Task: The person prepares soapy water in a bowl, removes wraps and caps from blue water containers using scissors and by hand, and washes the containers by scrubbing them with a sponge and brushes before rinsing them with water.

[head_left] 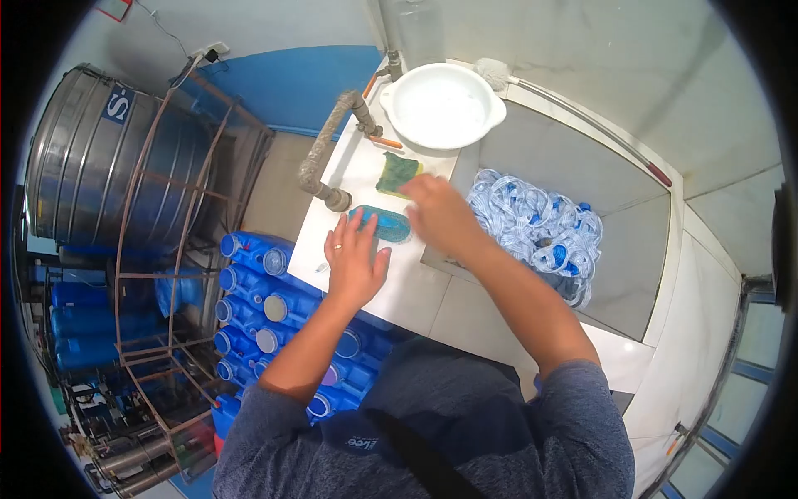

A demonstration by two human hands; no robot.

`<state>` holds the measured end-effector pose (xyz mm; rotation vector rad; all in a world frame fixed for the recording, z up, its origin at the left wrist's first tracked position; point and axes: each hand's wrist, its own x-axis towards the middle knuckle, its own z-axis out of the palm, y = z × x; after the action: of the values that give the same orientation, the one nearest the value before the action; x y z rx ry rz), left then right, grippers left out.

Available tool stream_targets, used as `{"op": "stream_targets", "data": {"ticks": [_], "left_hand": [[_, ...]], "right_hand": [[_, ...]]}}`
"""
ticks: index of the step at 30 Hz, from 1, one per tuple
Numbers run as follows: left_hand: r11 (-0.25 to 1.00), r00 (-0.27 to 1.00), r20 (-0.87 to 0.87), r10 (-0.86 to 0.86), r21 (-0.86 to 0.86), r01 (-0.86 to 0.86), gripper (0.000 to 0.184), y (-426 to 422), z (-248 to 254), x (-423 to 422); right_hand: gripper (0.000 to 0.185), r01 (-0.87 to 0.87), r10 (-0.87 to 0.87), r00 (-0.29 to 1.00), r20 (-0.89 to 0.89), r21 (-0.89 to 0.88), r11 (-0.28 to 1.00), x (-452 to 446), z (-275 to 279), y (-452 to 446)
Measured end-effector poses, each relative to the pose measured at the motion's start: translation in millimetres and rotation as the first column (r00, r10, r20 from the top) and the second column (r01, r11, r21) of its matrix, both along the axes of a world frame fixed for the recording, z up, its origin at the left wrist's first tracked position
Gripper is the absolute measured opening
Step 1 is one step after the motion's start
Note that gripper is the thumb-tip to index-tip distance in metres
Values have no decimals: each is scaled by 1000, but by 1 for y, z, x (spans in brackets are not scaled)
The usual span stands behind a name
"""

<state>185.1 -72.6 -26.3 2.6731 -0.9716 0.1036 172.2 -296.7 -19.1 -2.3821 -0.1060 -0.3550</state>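
Note:
On the white tiled counter [424, 287], a blue oval scrub brush [391, 226] lies with pale bristles along its edge. My left hand [353, 262] is spread flat, its fingertips touching the brush's left end; a ring shows on one finger. Just beyond the brush is a green and yellow scouring sponge [397, 172]. My right hand [440, 212] is closed at the sponge's lower right corner, fingers bent and seemingly pinching it; the fingertips are partly hidden and slightly blurred.
A white basin [445, 104] stands at the back. Right of my hand, a grey sunken sink [636, 224] holds a heap of blue-and-white cord-like bundles [540, 224]. A crusted pipe [320, 154] rises at the counter's left. Blue jugs [278, 303] stand below; a long-handled brush [582, 116] lies behind.

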Motion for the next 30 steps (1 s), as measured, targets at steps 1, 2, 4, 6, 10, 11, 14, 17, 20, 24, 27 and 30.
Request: {"op": "stream_targets", "data": {"ticks": [1, 2, 4, 6, 10, 11, 14, 17, 20, 24, 27, 30], "left_hand": [[1000, 1000, -2, 6, -1, -6, 66, -1, 4, -3], [999, 1000, 9, 5, -48, -5, 65, -3, 10, -5], [994, 999, 35, -11, -109, 15, 64, -16, 28, 0], [975, 986, -12, -167, -148, 164, 61, -32, 46, 6], [882, 914, -27, -405, -273, 383, 50, -77, 71, 29], [895, 928, -31, -372, -275, 350, 50, -81, 74, 20], [764, 849, -140, -510, -527, 372, 43, -73, 79, -18], [890, 548, -715, -435, -435, 138, 35, -30, 66, -82], [976, 517, -844, -144, -208, -67, 32, 34, 32, -146], [864, 432, -832, 348, 106, -492, 33, 132, -38, -246], [711, 274, -713, 645, 428, -558, 32, 211, -86, -335], [554, 105, -644, 758, 551, -624, 35, 265, -107, -433]], "right_hand": [[24, 54, -43, 991, 130, -82, 995, 8, 0, -9], [24, 54, -43, 991, 130, -83, 995, 11, 1, -15], [21, 216, -225, 953, 203, 68, 974, 18, 27, -29], [16, 372, -415, 858, 302, 190, 909, 26, 34, -55], [16, 472, -510, 857, 74, 283, 835, 22, 47, -115], [16, 444, -479, 875, 70, 280, 851, 17, 45, -121], [16, 247, -245, 969, -29, 156, 956, -18, 39, -110], [15, -22, 104, 931, -349, 231, 973, -54, 30, -92], [11, -275, 388, 838, -383, 316, 908, -68, 3, -71], [17, -228, 514, 700, -495, 528, 818, -95, 5, -15], [22, -233, 743, 518, -423, 766, 599, -123, 11, 49], [23, -484, 905, 310, -293, 770, 415, -149, -6, 108]]}}
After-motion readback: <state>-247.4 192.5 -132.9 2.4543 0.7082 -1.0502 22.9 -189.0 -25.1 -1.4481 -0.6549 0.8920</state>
